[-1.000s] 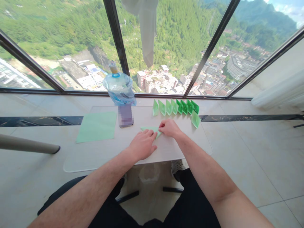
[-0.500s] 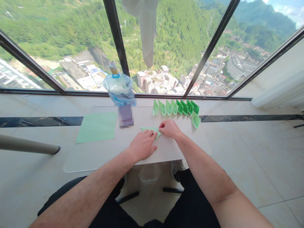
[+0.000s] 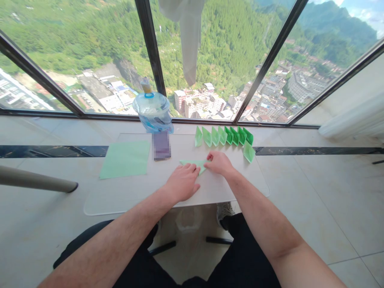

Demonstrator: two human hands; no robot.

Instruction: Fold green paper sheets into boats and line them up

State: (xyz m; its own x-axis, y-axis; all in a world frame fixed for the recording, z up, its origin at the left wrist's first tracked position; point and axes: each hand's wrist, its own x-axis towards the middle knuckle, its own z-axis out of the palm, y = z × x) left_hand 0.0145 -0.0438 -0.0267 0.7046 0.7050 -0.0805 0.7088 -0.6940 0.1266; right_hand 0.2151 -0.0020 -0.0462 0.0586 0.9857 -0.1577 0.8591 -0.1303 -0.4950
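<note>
A pale green folded paper [image 3: 202, 164] lies on the low white table in front of me. My left hand [image 3: 183, 181] rests on its near left part, fingers stretched out and pressing it down. At the paper's right end, my right hand [image 3: 220, 163] has thumb and fingers pinched together on the edge. Part of the paper is hidden under my left fingers. Beyond my hands stands a row of several folded paper boats [image 3: 223, 136], light green on the left and darker green on the right. One more light green boat [image 3: 249, 152] sits nearer, at the row's right end.
A flat light green sheet [image 3: 124, 159] lies on the table's [image 3: 135, 200] left side. Beside it is a phone [image 3: 162, 145], its screen blurred. A large clear blue water jug [image 3: 153, 110] stands behind, by the window. A round pole [image 3: 39, 179] reaches in from the left.
My right hand has shifted slightly right along the paper, and more of the paper's right part shows between my hands. My left hand stays pressed on it. The view has moved a little.
</note>
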